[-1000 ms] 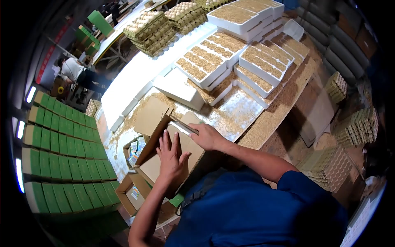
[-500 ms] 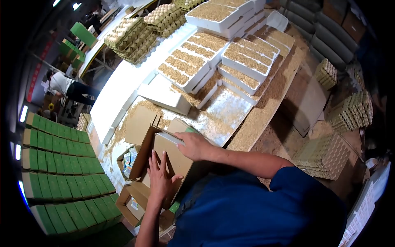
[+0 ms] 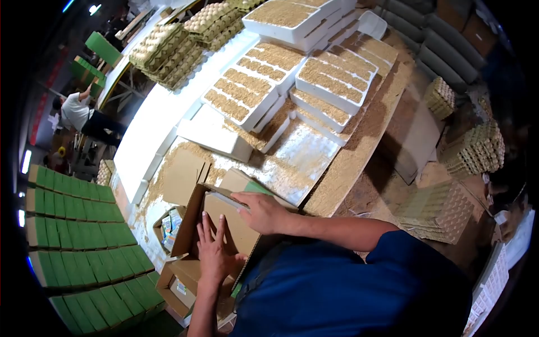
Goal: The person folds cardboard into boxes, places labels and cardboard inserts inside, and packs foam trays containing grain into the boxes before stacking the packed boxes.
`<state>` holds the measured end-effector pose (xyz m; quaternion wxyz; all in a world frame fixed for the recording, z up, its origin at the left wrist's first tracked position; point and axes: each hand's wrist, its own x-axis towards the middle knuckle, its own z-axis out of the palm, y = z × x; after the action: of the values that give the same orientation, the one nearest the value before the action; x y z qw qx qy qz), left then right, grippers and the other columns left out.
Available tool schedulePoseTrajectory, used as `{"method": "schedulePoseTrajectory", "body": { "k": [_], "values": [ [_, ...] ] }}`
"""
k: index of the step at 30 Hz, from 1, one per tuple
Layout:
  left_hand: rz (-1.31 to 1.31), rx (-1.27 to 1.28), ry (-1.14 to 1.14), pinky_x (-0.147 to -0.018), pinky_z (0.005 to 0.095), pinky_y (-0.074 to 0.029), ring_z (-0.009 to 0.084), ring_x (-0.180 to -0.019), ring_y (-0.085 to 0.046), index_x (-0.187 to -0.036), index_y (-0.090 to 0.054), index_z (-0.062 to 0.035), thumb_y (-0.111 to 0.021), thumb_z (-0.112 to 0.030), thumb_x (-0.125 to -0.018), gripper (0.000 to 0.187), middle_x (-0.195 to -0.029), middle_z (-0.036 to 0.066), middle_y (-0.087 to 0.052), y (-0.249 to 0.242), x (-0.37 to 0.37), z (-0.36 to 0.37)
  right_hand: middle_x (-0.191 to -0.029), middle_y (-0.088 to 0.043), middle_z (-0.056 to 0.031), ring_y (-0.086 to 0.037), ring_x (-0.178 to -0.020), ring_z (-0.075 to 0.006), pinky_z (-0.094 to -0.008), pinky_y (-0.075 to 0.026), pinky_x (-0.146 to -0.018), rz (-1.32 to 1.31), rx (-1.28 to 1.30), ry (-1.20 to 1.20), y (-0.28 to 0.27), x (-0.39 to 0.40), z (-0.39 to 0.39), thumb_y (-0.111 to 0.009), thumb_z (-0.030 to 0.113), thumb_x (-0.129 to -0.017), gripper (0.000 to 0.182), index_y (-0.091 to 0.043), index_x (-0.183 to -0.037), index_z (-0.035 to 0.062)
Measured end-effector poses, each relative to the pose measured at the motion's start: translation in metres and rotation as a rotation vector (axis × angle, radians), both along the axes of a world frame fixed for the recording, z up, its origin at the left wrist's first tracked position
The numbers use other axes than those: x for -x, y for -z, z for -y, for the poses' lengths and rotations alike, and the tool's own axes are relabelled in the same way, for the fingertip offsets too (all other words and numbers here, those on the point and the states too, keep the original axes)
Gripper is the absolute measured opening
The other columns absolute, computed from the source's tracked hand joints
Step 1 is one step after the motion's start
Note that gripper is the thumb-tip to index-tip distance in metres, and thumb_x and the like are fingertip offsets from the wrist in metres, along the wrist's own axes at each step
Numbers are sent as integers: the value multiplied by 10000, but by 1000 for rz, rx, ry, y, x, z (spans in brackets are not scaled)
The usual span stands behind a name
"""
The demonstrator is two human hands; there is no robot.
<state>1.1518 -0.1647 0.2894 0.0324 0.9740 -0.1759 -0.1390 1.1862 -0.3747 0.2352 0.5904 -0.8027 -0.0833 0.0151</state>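
An open cardboard box [image 3: 236, 223] is tilted against my body, with a white foam edge [image 3: 225, 198] along its upper inside wall. My left hand [image 3: 216, 251] lies on the brown cardboard inside, fingers stretched and apart. At the upper rim, my right hand [image 3: 263, 213] is closed over the edge beside the white foam; its underside is hidden. A raised cardboard flap [image 3: 184, 175] stands beyond the box. To the left, a small carton [image 3: 168, 226] holds colorful printed packets or cards. Below it is another open carton [image 3: 181, 285] with a printed label inside.
White foam trays [image 3: 241, 94] filled with sawdust-like material stand on the table. Behind them are stacked egg trays [image 3: 163, 53] with eggs. Rows of green boxes [image 3: 73, 227] fill the left side. More egg trays [image 3: 435, 210] stack at right. Another person [image 3: 78, 112] is at far left.
My view has shifted slightly, moving the surroundings left. Both hands keep nearly the same places on the box. The person at far left has straightened somewhat and raised an arm.
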Motion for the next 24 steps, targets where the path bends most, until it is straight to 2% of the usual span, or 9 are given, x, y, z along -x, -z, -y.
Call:
{"method": "schedulePoseTrajectory", "body": {
  "k": [2, 9, 13, 15, 17, 19, 21, 22, 24],
  "values": [
    [6, -4, 34, -1034, 651, -383, 463, -1472, -197, -1543, -341, -204, -932, -415, -455, 1256, -1652, 147, -108, 1, -6, 1, -1259, -609, -271, -582, -1181, -397, -412, -462, -1023, -10, 18, 4, 5, -1, -6, -556, 137, -899, 435, -572, -1287, -58],
    [-37, 25, 92, -1004, 731, -369, 460, -1479, -183, -1522, -378, -249, -936, -377, -441, 1223, -1652, 124, -129, 15, -14, 2, -1271, -598, -278, -578, -1181, -404, -417, -466, -1016, 20, 46, -20, 2, -2, -8, -572, 141, -885, 468, -549, -1308, -60],
    [-93, 26, 47, -997, 767, -349, 463, -1475, -192, -1519, -376, -281, -948, -270, -439, 1222, -1650, 96, -154, 17, -17, 7, -1331, -571, -263, -544, -1243, -395, -405, -430, -1065, 36, 30, -65, 8, -6, -9, -594, 265, -918, 529, -536, -1335, -55],
    [-97, 30, 1, -1011, 765, -338, 455, -1480, -187, -1521, -369, -290, -950, -271, -436, 1231, -1651, 85, -154, 18, -18, 7, -1365, -563, -245, -544, -1275, -349, -372, -412, -1083, 36, 12, -123, 18, -10, -5, -585, 319, -954, 570, -505, -1377, -54],
    [-110, 50, 16, -1025, 769, -318, 445, -1485, -178, -1522, -365, -292, -945, -276, -443, 1225, -1651, 88, -155, 15, -20, 2, -1373, -576, -207, -560, -1258, -271, -343, -409, -1077, -186, -363, -268, 29, -21, 4, -549, 334, -998, 572, -473, -1411, -54],
    [-94, 51, 19, -1074, 727, -297, 423, -1492, -179, -1520, -369, -266, -921, -275, -523, 1139, -1643, 116, -170, 8, -12, 1, -1374, -581, -153, -544, -1240, -208, -320, -405, -1066, -519, -655, -268, 30, -26, 16, -532, 322, -1021, 552, -463, -1426, -48],
    [-77, 123, 49, -1106, 683, -296, 410, -1492, -185, -1501, -397, -237, -900, -277, -580, 1050, -1631, 128, -197, 16, -2, -15, -1382, -569, -129, -537, -1239, -192, -308, -407, -1058, -497, -592, -294, 26, -24, 17, -559, 299, -1012, 545, -470, -1423, -47],
    [-96, 149, 55, -1132, 581, -337, 383, -1467, -271, -1428, -501, -187, -855, -254, -662, 847, -1586, 140, -305, 6, 5, -19, -1382, -569, -129, -537, -1239, -192, -308, -407, -1058, -503, -586, -334, 23, -21, 16, -559, 299, -1012, 545, -470, -1423, -47],
    [-70, 313, 33, -1123, 528, -363, 371, -1443, -326, -1384, -551, -173, -846, -213, -687, 757, -1540, 150, -378, -10, 22, -34, -1394, -556, -143, -534, -1246, -186, -295, -406, -1051, -283, -236, -294, 17, -16, 17, -581, 282, -1001, 557, -461, -1427, -57]
  ]
}}
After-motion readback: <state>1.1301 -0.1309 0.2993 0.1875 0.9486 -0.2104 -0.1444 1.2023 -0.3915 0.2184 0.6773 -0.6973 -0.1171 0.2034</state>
